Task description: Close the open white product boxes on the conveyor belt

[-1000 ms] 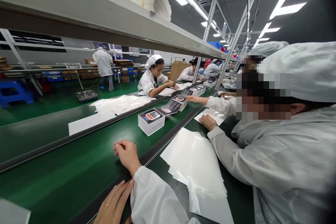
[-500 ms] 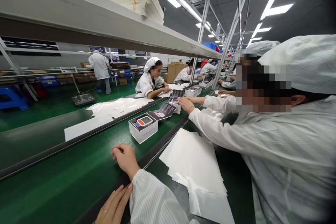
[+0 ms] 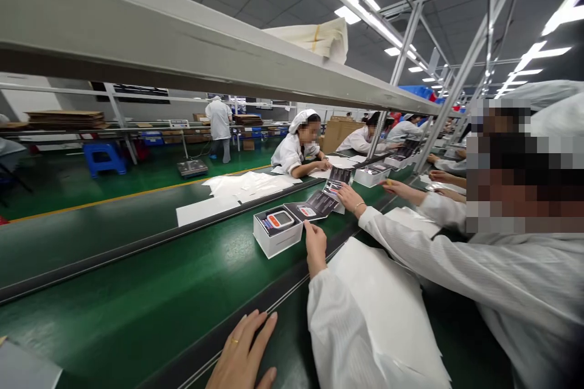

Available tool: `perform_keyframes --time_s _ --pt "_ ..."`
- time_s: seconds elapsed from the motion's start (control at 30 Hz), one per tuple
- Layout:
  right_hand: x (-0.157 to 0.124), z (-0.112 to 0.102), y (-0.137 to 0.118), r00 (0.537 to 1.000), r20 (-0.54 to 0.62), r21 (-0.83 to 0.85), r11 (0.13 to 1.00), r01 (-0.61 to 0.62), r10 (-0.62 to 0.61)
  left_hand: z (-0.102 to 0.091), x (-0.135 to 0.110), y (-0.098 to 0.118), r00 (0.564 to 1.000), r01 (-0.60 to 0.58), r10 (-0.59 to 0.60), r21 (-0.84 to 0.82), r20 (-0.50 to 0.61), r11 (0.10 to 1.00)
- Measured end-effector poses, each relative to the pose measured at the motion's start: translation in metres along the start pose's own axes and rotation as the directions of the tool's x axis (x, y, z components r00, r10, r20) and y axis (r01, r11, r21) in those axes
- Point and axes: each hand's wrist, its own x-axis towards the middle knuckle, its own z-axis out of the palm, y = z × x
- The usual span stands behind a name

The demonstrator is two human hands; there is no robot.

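An open white box [image 3: 278,240] stands on the green conveyor belt [image 3: 137,316]. Inside it lies a white device with an orange rim and a grey screen [image 3: 279,219]. Its dark printed lid [image 3: 314,206] is folded out to the right. My right hand [image 3: 316,246] is at the box's near right corner, its bent fingers pressed together at the edge where the lid begins. Lower down, my left hand [image 3: 246,349], with a ring on one finger, rests with fingers stretched over the belt's near edge and holds nothing.
White sheets [image 3: 383,310] lie under and beside my right sleeve. A co-worker's hand [image 3: 350,197] touches another open box beyond mine. More sheets [image 3: 250,185] lie across the belt near a seated co-worker [image 3: 298,146]. A shelf beam [image 3: 205,48] crosses overhead. A pale box corner [image 3: 27,368] shows at lower left.
My right hand has reached forward from above the belt to the box's corner. My left hand has come away from my right sleeve to the belt's edge. The view has swung left.
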Motion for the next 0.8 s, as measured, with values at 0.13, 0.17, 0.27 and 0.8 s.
perform_keyframes --time_s 0.13,0.17,0.27,0.8 --pt "0.005 0.022 0.013 0.970 0.242 0.180 0.981 -0.074 0.029 0.012 -0.004 -0.004 0.998 0.014 -0.014 -0.008 -0.054 1.000" --pt "0.002 0.027 0.013 0.972 0.236 0.196 0.979 -0.058 0.011 0.014 -0.005 -0.005 0.998 0.030 -0.031 -0.014 -0.055 0.999" --pt "-0.015 0.035 0.010 0.975 0.218 0.215 0.977 -0.015 -0.033 0.008 -0.005 -0.007 0.993 0.101 -0.104 -0.051 -0.051 0.994" --pt "-0.107 0.007 -0.012 0.784 0.595 0.050 0.982 0.181 -0.175 -0.052 0.104 -0.061 0.953 0.246 -0.199 0.197 -0.228 0.949"
